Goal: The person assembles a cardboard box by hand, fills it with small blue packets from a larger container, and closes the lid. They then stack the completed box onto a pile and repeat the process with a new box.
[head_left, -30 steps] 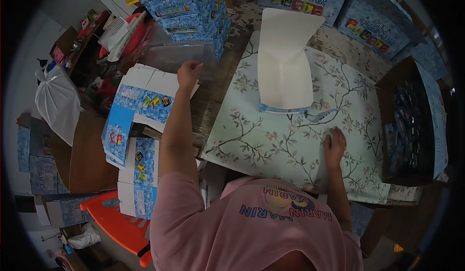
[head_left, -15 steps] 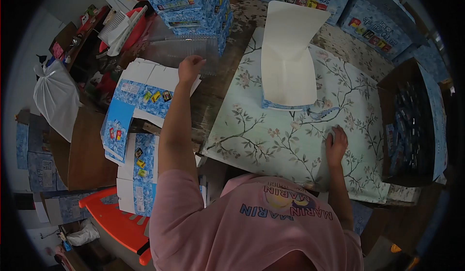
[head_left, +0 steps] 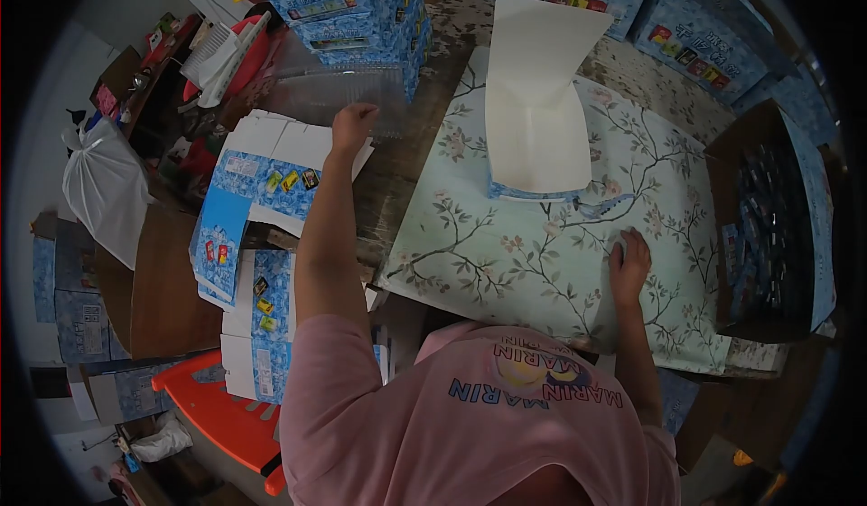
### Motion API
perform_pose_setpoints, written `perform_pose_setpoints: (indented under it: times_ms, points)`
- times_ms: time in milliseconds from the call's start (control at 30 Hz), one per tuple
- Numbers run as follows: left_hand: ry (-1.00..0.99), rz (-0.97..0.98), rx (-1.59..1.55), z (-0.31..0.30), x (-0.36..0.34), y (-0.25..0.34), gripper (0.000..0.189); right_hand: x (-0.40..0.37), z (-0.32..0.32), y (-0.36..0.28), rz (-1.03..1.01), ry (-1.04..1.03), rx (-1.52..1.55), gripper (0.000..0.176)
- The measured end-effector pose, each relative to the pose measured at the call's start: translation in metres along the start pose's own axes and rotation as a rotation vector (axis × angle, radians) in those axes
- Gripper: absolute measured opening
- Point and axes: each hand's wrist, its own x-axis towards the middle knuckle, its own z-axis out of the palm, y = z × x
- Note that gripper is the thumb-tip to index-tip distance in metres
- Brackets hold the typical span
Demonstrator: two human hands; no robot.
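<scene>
My left hand (head_left: 355,126) reaches over the left side of the table, its fingers pinched together at the near edge of the clear plastic trays (head_left: 339,90). The see-through plastic makes its outline hard to follow there. My right hand (head_left: 629,264) lies on the flowered tablecloth (head_left: 470,257), fingers stretched out, holding nothing. Farther up the cloth stands a carton (head_left: 540,140) with its lid raised, white inside and blue-printed at its near edge. Flat blue-and-white printed cartons (head_left: 266,176) are piled below my left forearm.
A box of dark, shiny packets (head_left: 768,235) stands at the right. Blue printed cartons are stacked at the back left (head_left: 334,9) and back right (head_left: 695,41). An orange chair (head_left: 221,416) and an open brown box (head_left: 172,280) are at the lower left.
My left hand's fingers have curled in more at the plastic trays, with the hand in nearly the same place. My right hand stays on the cloth. The view has shifted slightly.
</scene>
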Motion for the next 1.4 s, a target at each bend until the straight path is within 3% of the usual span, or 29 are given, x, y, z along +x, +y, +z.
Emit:
perform_pose_setpoints:
  times_ms: [567,733,867,967,1033,1067,1133,1167,1233,1300,1367,1400]
  points:
    - [-0.051,-0.015,-0.055,0.002,-0.001,0.001,0.021,-0.004,0.005,0.006,0.017,-0.014,0.011,0.031]
    - [-0.029,-0.092,0.44,0.018,-0.004,0.026,0.017,-0.001,0.001,0.001,0.006,-0.006,0.004,0.028]
    - [-0.05,-0.074,0.452,0.012,0.0,0.026,0.017,0.0,-0.001,0.0,0.022,-0.012,-0.011,0.028]
    - [0.104,-0.111,0.437,-0.012,-0.002,0.027,0.017,-0.002,0.003,0.004,0.004,0.01,0.034,0.03]
    - [0.427,-0.085,0.08,-0.03,-0.007,0.022,0.016,-0.002,0.002,0.003,0.016,-0.003,0.034,0.03]
    - [0.429,-0.09,0.09,-0.038,-0.011,0.024,0.016,-0.001,0.0,0.001,0.012,-0.009,0.044,0.03]
    - [0.707,-0.065,-0.257,-0.055,-0.015,0.029,0.015,0.001,-0.002,-0.002,0.01,0.006,0.019,0.027]
    - [0.767,0.062,-0.118,-0.067,-0.023,0.049,0.012,0.002,0.001,-0.003,0.011,0.007,0.023,0.027]
    - [0.807,0.266,-0.222,-0.076,-0.044,0.104,0.006,-0.001,0.002,0.003,-0.012,0.03,0.003,0.028]
    - [0.759,0.46,-0.07,-0.067,-0.074,0.165,0.005,-0.004,0.006,0.007,0.037,-0.001,0.008,0.029]
    - [0.488,0.586,-0.136,-0.039,-0.102,0.213,0.011,-0.003,0.004,0.002,0.062,-0.001,0.009,0.027]
    - [0.355,0.737,-0.119,-0.028,-0.102,0.235,0.007,-0.004,0.003,0.001,0.084,-0.001,-0.014,0.027]
